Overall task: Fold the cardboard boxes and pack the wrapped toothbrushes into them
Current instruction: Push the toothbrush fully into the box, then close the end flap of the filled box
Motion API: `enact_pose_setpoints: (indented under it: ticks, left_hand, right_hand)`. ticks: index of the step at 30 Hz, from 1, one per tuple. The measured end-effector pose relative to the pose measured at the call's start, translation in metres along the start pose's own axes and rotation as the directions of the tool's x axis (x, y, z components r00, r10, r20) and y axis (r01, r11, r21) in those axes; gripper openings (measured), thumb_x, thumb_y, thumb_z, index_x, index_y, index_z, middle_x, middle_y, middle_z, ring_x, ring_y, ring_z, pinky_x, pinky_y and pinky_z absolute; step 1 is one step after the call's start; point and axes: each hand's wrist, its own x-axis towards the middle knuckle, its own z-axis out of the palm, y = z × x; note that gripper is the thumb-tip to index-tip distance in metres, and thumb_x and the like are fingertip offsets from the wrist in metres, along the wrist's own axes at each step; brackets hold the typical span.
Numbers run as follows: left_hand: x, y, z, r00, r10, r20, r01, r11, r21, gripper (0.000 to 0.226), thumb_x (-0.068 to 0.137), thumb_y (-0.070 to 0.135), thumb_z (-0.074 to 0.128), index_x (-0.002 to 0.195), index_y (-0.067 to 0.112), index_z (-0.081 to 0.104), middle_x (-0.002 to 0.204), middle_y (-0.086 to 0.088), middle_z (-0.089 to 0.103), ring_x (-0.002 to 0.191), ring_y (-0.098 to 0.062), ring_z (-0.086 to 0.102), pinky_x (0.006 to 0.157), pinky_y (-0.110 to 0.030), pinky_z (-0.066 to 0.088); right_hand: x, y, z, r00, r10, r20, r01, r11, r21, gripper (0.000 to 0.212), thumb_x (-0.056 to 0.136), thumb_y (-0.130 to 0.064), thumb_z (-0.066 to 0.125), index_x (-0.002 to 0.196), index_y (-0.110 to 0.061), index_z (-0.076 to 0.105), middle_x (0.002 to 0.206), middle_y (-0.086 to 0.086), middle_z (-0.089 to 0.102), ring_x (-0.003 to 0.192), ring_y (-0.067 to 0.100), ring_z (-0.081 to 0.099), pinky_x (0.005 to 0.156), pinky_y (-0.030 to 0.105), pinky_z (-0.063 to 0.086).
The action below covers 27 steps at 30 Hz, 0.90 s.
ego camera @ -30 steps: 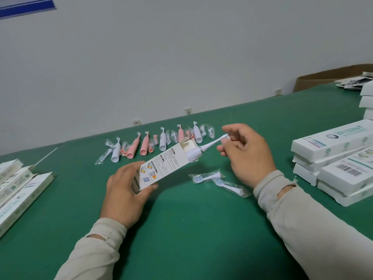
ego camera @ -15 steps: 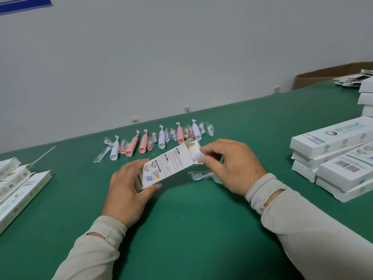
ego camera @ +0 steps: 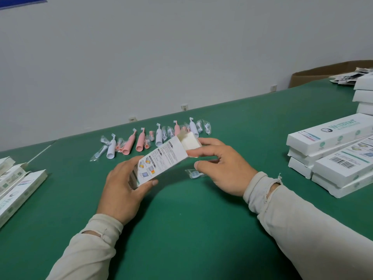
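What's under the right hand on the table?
A wrapped brush head lies on the green table, sticking out from under the right hand. The hand covers anything further beneath it.

green table [ego camera: 181,229], white printed box [ego camera: 163,160], pink & white toothbrushes [ego camera: 141,139]
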Motion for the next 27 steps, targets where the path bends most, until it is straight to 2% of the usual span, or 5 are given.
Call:
enact_pose_setpoints:
  ticks: [6, 11, 15, 22, 27]
  left_hand:
    - [0.002, -0.001, -0.002, 1.0, -0.006, -0.001, 0.006, 1.0, 0.03, 0.06, 0.074, 0.02, 0.086, 0.128, 0.032, 0.06, 0.112, 0.011, 0.059, 0.106, -0.02, 0.051, 0.096, -0.043, 0.045]
    - [0.005, -0.009, -0.004, 0.997, -0.025, -0.079, 0.027, 0.999, 0.024, 0.058, 0.073, 0.018, 0.086, 0.125, 0.027, 0.062, 0.102, 0.011, 0.058, 0.097, -0.018, 0.052, 0.089, -0.039, 0.043]
    - [0.005, -0.011, -0.002, 0.997, -0.022, -0.078, 0.026, 0.998, 0.052, 0.058, 0.075, 0.025, 0.086, 0.126, 0.03, 0.06, 0.104, 0.01, 0.056, 0.097, -0.017, 0.051, 0.088, -0.039, 0.044]
    - [0.005, -0.013, 0.0, 1.0, -0.012, -0.017, 0.013, 0.998, 0.063, 0.058, 0.077, 0.03, 0.084, 0.125, 0.041, 0.054, 0.108, 0.013, 0.055, 0.108, -0.026, 0.053, 0.092, -0.049, 0.048]
    - [0.003, -0.015, 0.001, 1.0, -0.022, -0.013, 0.023, 0.995, 0.098, 0.056, 0.078, 0.032, 0.082, 0.125, 0.042, 0.055, 0.107, 0.016, 0.054, 0.109, -0.023, 0.052, 0.09, -0.045, 0.047]
  right_hand:
    - [0.002, 0.001, 0.0, 0.992, -0.073, -0.106, 0.068, 0.996, -0.053, 0.029, 0.09, -0.007, 0.063, 0.096, -0.033, 0.071, 0.111, -0.013, 0.063, 0.09, -0.006, 0.061, 0.077, 0.006, 0.046]
    - [0.011, 0.002, -0.041, 0.862, -0.052, -0.504, -0.072, 0.972, -0.224, 0.02, 0.087, -0.013, 0.061, 0.084, -0.031, 0.07, 0.08, -0.017, 0.065, 0.06, 0.001, 0.058, 0.058, 0.009, 0.043]
    - [0.011, 0.012, -0.06, 0.928, 0.176, -0.33, -0.327, 0.808, -0.49, 0.013, 0.088, -0.025, 0.063, 0.075, -0.026, 0.066, 0.075, -0.016, 0.065, 0.074, 0.008, 0.061, 0.078, 0.026, 0.049]
    - [0.002, -0.001, -0.037, 0.911, 0.41, 0.033, -0.208, 0.53, -0.822, 0.022, 0.079, -0.044, 0.072, 0.079, -0.023, 0.066, 0.081, -0.007, 0.069, 0.081, 0.019, 0.066, 0.078, 0.032, 0.056]
    - [0.001, 0.0, -0.036, 0.984, 0.165, 0.064, -0.114, 0.865, -0.488, 0.011, 0.083, -0.02, 0.073, 0.079, -0.021, 0.063, 0.067, -0.007, 0.063, 0.059, 0.011, 0.057, 0.064, 0.028, 0.049]
